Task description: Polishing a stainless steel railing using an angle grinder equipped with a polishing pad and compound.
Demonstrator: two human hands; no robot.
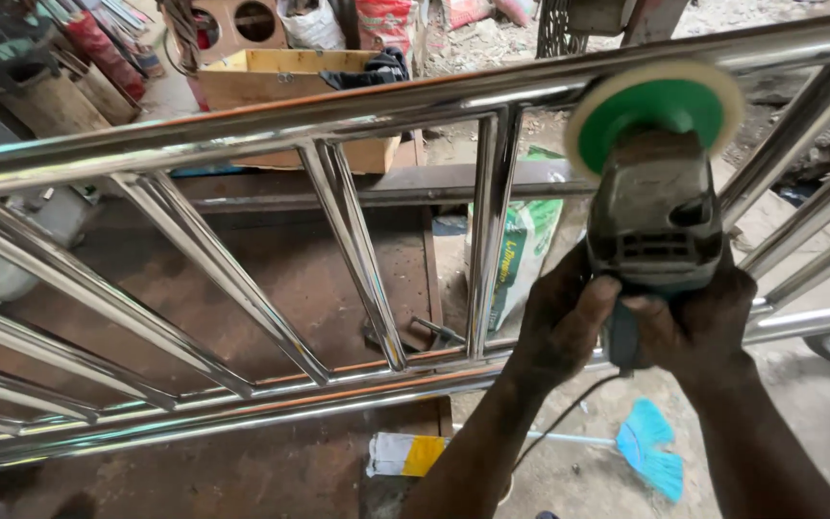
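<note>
Hands on tool: 2, left hand and right hand
Grey angle grinder with green-backed round polishing disc: 1
Shiny stainless-steel railing frame: 1
Slanted steel bars between its rails, fully seen: 4
Open plywood box: 1
Printed white and green sack: 1
Turquoise plastic broom head: 1
White bucket: 1
</note>
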